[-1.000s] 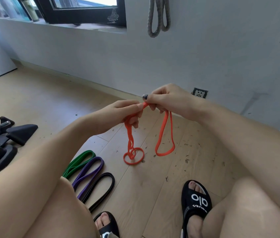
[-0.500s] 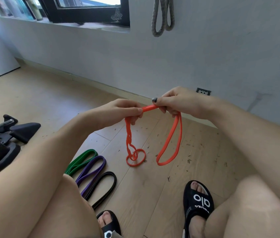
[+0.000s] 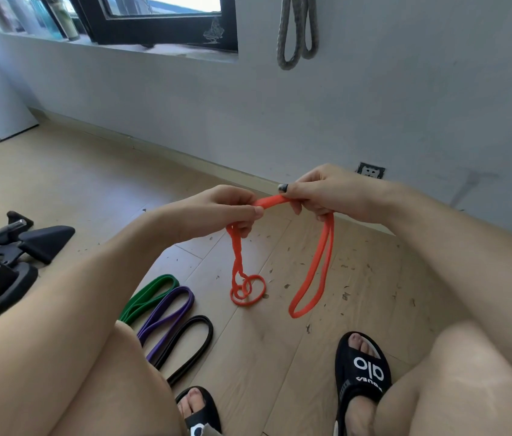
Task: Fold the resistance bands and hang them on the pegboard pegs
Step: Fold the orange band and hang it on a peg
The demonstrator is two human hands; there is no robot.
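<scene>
Head view: orange band [image 3: 313, 265] held above the floor [image 3: 280, 341], between the knees. Left hand [image 3: 229, 209] fingers clamped on one end, twisted strands hanging to a coil on the floor. Right hand [image 3: 327, 193] fingers pinched on the other, loop dangling. Green band [image 3: 151, 295], purple band [image 3: 166, 316], black band [image 3: 192, 344] flat on floor, lower left. Grey band [image 3: 295, 29] hanging on wall.
</scene>
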